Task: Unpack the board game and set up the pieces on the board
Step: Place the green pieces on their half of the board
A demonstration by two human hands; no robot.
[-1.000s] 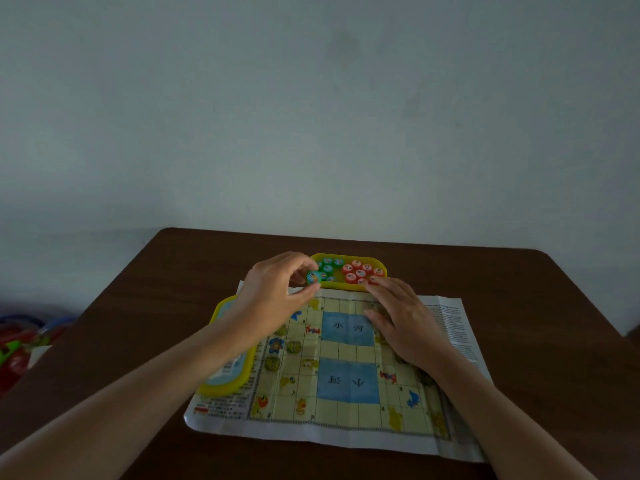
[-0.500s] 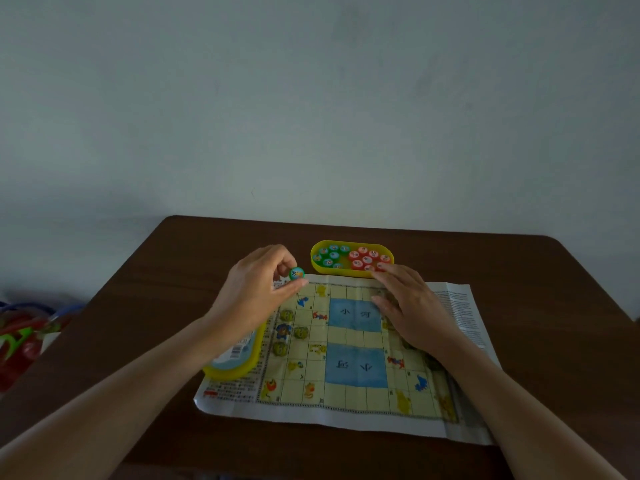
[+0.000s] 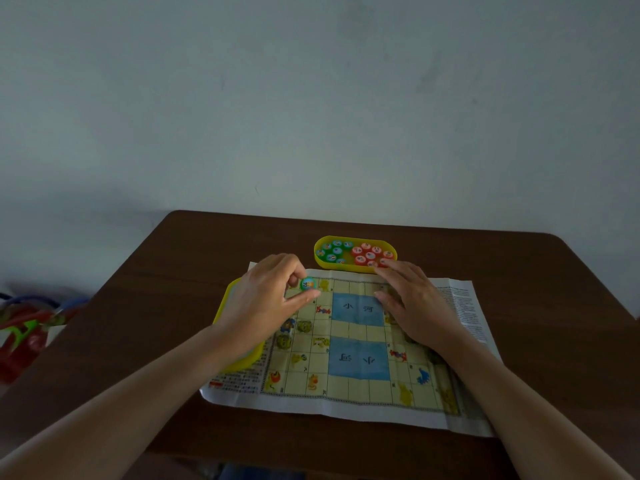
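Observation:
A paper game board [image 3: 356, 344] with a yellow grid and two blue river patches lies on the brown table. My left hand [image 3: 268, 299] pinches a small green round piece [image 3: 308, 283] between thumb and fingers, just over the board's far left corner. My right hand [image 3: 414, 299] lies flat on the board's far right part, fingers straight, fingertips near the yellow oval tray [image 3: 320, 261]. That tray holds several green pieces [image 3: 334, 251] and several red pieces [image 3: 370, 255].
A yellow oval lid [image 3: 228, 296] lies under my left wrist, partly on the board's left edge. Printed rules fill the sheet's right margin [image 3: 464, 310]. Colourful toys [image 3: 24, 330] sit on the floor at the left. The table's back edge meets a plain wall.
My left hand carried the green piece from the tray toward me, to the board's far left corner. My right hand stayed flat on the board.

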